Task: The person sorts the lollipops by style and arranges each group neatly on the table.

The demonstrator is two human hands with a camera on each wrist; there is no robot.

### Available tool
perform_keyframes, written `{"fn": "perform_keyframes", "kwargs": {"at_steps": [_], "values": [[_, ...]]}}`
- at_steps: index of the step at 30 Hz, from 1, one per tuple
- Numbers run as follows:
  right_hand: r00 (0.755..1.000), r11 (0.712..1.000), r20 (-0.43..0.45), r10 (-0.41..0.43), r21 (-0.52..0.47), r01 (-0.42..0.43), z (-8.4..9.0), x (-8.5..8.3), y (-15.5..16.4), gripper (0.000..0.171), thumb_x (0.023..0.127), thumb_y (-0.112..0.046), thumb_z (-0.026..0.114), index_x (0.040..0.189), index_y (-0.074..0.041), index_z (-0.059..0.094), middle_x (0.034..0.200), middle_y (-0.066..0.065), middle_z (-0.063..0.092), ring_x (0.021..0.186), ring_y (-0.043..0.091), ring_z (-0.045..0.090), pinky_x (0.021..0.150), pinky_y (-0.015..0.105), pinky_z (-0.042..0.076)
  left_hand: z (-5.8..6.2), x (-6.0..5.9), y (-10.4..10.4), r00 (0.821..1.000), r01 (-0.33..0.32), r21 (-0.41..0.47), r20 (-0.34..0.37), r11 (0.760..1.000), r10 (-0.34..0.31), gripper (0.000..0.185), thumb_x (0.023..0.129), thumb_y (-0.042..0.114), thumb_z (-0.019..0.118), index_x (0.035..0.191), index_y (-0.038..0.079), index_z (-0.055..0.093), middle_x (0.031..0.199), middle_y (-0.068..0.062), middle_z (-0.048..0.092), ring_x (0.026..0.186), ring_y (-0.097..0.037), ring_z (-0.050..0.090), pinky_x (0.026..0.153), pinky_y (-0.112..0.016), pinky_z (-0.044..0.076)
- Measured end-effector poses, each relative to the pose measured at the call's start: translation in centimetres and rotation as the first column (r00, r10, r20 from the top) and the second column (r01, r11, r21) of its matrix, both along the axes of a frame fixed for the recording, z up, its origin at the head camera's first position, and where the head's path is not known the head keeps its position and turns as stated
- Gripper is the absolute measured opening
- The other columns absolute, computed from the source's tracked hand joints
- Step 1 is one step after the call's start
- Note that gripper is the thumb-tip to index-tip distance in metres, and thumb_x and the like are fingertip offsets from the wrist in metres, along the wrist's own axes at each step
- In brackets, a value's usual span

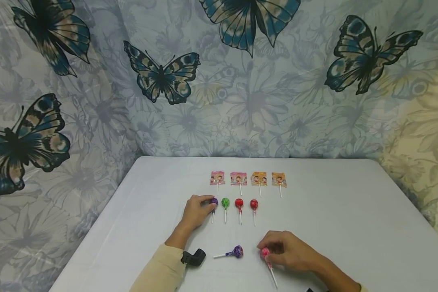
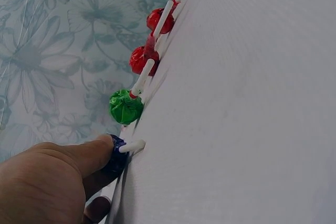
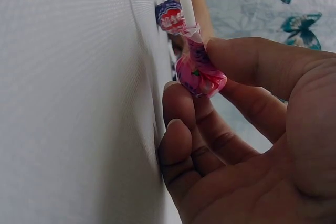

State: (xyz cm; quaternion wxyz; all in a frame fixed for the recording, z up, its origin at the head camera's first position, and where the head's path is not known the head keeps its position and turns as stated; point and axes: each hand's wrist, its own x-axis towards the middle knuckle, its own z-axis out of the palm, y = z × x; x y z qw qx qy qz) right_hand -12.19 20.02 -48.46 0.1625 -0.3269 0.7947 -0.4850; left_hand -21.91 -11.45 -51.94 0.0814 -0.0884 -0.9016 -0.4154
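My left hand [image 1: 196, 211] pinches the head of a purple lollipop [image 2: 116, 156] between thumb and fingers, at the left end of a row. Beside it in that row lie a green lollipop [image 1: 225, 202] and two red lollipops, one [image 1: 239, 202] nearer the green and one [image 1: 254, 204] at the right end. Nearer the front, my right hand [image 1: 290, 250] holds a pink lollipop [image 3: 202, 74] by its wrapped head, its white stick pointing toward the front edge. Between the hands a second purple lollipop [image 1: 237, 252] lies sideways, stick to the left, untouched.
Behind the row lie flat-wrapped lollipops, pink ones [image 1: 217, 178] on the left and orange ones [image 1: 259, 179] on the right. All rest on a white-covered table [image 1: 332, 202]. A butterfly-print cloth [image 1: 255, 105] hangs behind it. A black strap device [image 1: 194, 257] sits on the left wrist.
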Motion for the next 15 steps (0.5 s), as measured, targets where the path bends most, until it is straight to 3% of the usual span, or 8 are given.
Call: {"fn": "perform_keyframes", "kwargs": {"at_steps": [15], "values": [[0.999, 0.999, -0.018, -0.038, 0.001, 0.038, 0.06, 0.02, -0.07, 0.020, 0.087, -0.015, 0.073, 0.107, -0.015, 0.072, 0.099, -0.004, 0.065, 0.085, 0.016, 0.057, 0.072, 0.028, 0.048, 0.28, -0.04, 0.06, 1.000, -0.008, 0.010, 0.027, 1.000, 0.008, 0.027, 0.084, 0.019, 0.076, 0.111, 0.013, 0.074, 0.109, -0.010, 0.063, 0.110, -0.033, 0.055, 0.095, -0.049, 0.042]]}}
